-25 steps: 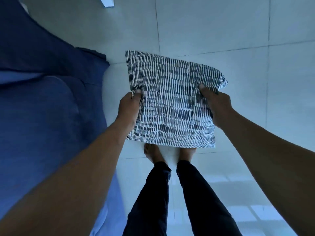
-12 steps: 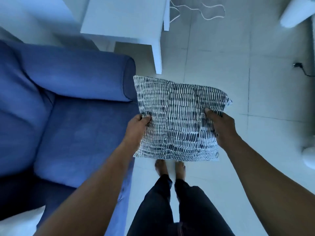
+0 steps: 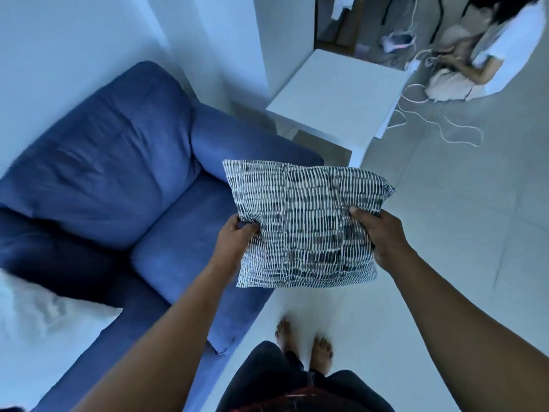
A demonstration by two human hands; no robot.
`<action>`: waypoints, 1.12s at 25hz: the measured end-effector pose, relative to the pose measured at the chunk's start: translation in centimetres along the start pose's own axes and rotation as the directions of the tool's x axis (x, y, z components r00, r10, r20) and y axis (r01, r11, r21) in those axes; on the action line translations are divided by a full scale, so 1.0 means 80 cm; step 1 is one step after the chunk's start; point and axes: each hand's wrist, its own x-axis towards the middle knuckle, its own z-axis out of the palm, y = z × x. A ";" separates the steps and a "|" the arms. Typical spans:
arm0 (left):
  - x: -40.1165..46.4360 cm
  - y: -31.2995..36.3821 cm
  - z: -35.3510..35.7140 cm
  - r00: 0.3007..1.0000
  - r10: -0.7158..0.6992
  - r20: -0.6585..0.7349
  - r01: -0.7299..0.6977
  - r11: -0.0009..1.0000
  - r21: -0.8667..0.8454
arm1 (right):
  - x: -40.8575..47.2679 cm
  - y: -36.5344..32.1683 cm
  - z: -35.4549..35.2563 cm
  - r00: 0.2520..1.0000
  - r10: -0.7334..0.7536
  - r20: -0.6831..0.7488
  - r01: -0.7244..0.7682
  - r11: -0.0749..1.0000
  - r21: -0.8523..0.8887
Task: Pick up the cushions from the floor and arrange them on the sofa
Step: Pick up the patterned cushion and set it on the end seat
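A black-and-white patterned cushion (image 3: 306,221) is held in the air in front of me, over the right end of the blue sofa (image 3: 118,179) and the floor beside it. My left hand (image 3: 234,242) grips its left edge and my right hand (image 3: 383,236) grips its right edge. A white cushion (image 3: 44,313) lies on the sofa seat at the lower left.
A white side table (image 3: 335,99) stands past the sofa's right armrest. A person (image 3: 475,55) sits on the floor at the top right with white cords (image 3: 439,126) trailing nearby. My bare feet (image 3: 306,340) stand on the pale tiled floor (image 3: 445,233).
The view has lifted from the floor to the sofa and room. The patterned cushion stays in both hands and now sits nearer the sofa seat.
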 end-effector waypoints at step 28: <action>0.215 -0.063 -0.439 0.864 -0.188 -0.468 0.002 0.929 -0.370 | 0.186 -0.023 0.646 0.833 0.194 0.517 0.089 0.877 -0.473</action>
